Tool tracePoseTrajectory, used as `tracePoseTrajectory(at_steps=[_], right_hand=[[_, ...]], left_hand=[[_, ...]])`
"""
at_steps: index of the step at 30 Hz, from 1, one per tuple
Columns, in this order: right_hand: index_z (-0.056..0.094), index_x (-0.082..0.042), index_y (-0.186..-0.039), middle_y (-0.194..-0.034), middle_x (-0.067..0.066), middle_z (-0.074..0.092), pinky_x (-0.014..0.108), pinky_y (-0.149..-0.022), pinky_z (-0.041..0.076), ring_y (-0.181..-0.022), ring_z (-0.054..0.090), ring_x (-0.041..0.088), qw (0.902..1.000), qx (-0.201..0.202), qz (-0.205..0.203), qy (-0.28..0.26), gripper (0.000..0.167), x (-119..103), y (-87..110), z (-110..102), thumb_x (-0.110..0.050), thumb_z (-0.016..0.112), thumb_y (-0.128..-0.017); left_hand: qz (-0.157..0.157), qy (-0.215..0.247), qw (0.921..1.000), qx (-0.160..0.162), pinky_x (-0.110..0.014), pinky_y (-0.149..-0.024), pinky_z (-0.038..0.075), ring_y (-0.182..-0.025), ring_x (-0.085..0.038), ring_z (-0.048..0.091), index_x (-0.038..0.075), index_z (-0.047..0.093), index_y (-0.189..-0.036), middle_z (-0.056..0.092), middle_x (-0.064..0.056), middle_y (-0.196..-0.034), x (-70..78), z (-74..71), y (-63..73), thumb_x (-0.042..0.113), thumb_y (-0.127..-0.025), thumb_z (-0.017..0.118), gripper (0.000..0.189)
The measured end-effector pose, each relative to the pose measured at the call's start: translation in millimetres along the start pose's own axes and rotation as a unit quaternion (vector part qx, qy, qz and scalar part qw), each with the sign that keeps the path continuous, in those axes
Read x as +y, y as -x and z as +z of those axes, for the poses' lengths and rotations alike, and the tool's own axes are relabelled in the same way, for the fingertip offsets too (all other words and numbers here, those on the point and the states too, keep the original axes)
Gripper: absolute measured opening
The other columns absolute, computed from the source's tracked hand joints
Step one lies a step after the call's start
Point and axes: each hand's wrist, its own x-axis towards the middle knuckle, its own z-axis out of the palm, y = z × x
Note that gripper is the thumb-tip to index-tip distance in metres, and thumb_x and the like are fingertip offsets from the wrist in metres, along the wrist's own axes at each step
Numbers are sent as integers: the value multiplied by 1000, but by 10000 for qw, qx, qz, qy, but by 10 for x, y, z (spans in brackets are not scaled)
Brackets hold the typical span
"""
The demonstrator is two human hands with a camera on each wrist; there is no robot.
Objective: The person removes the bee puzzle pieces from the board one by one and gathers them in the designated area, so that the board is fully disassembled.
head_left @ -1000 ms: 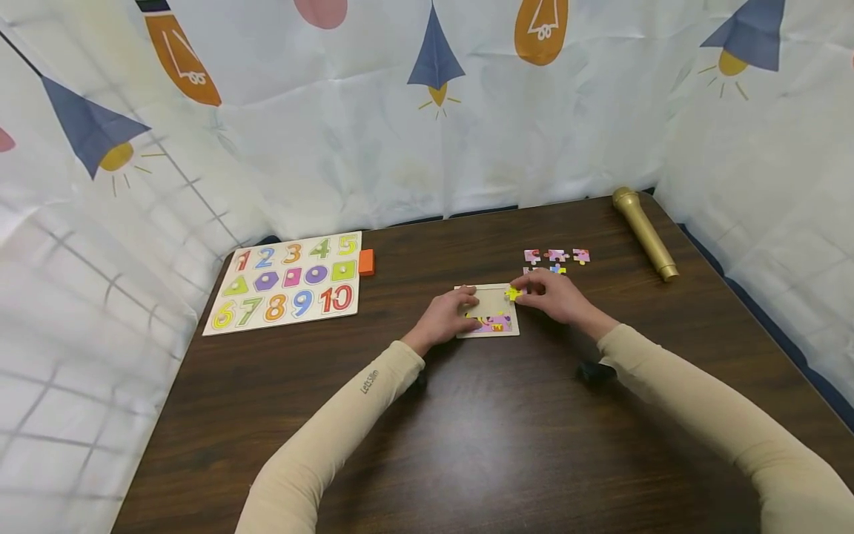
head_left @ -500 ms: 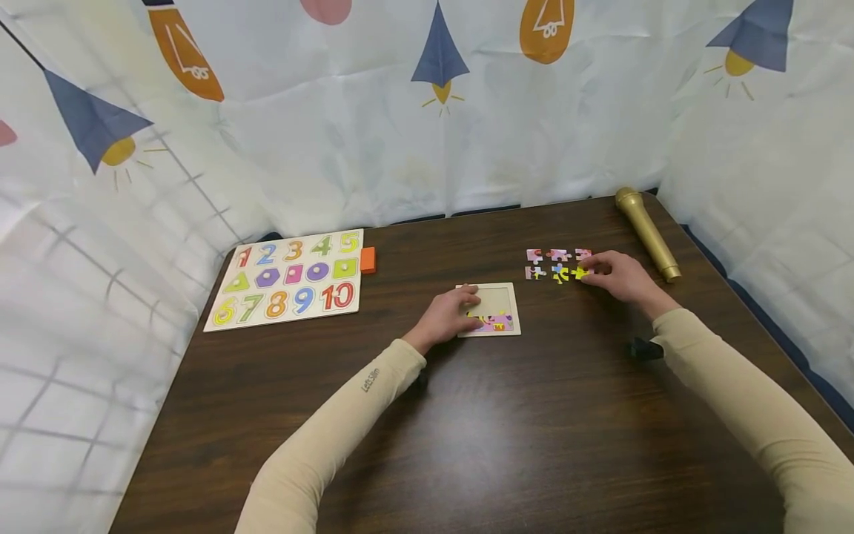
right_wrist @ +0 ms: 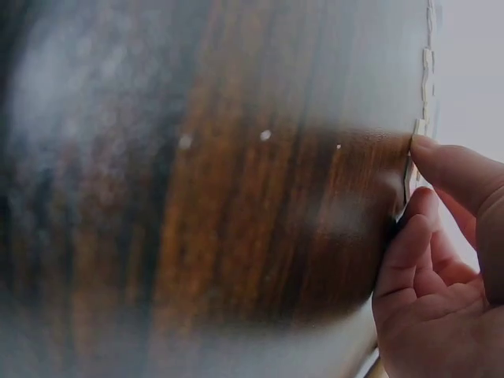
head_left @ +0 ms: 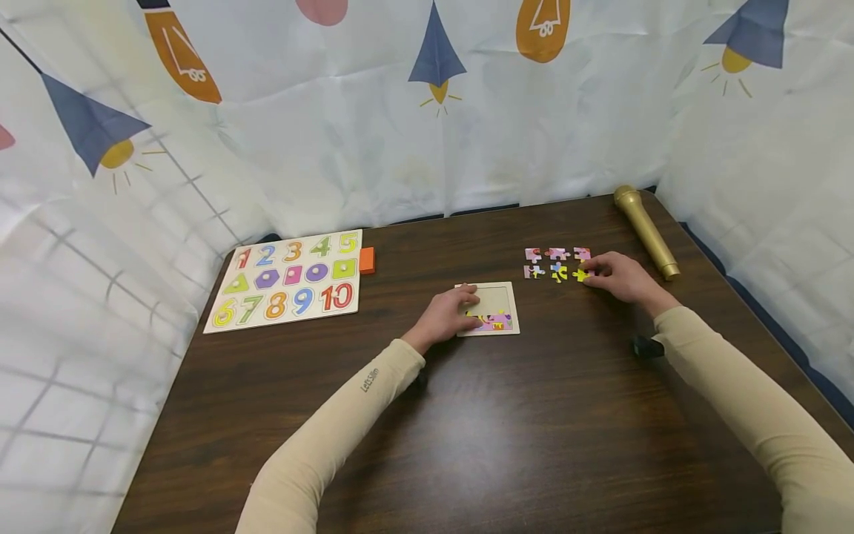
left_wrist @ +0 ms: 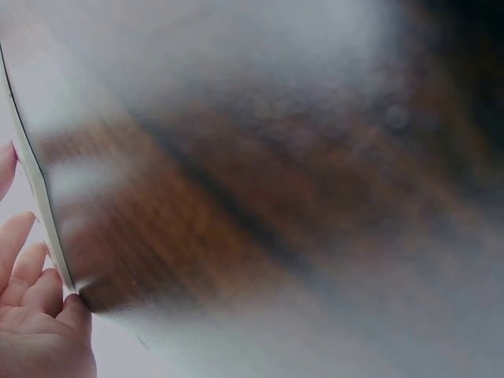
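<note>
My left hand (head_left: 445,315) rests on the left side of a small wooden puzzle tray (head_left: 515,308), with thumb and fingers spread over its edge. Along the bottom of the tray lies a pink and yellow strip of puzzle (head_left: 497,322); bare board shows above it. To the right, the fingertips of my right hand (head_left: 620,277) pinch the edge of a yellow puzzle piece (head_left: 581,273) low over the table. In the right wrist view, thumb and finger of the right hand (right_wrist: 449,228) meet at the thin edge of a piece (right_wrist: 409,175).
Several loose puzzle pieces (head_left: 557,254) lie in two rows beside the yellow one. A gold microphone (head_left: 646,231) lies at the back right. At the left are a number board (head_left: 283,282) and an orange block (head_left: 367,260). A patterned curtain (head_left: 373,148) surrounds the table (head_left: 467,445).
My right hand has moved right from the tray's upper right corner to the loose pieces, bringing the yellow puzzle piece along. The left hand has stayed on the tray.
</note>
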Motion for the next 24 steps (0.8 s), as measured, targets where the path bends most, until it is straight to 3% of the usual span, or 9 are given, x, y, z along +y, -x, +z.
tracePoseTrajectory(at_steps=[6, 24], right_hand=[[60, 3, -129, -130, 28, 49, 60, -91, 41, -110, 53, 45, 10000, -49, -23, -35, 38, 4, 5, 6, -18, 62, -97], [58, -1, -132, -135, 29, 46, 61, -94, 40, -114, 50, 45, 9998, -176, 84, -53, 40, 13, -19, -3, -21, 60, -98]], left_hand=[[-21, 52, 10000, -11, -38, -114, 29, -140, -21, 37, 0, 65, -124, 49, -11, -145, -5, 1, -2, 20, -85, 77, 45], [-47, -28, 10000, -33, -37, -114, 30, -140, -21, 38, 0, 65, -124, 49, -10, -146, -8, 14, -6, 19, -86, 77, 44]])
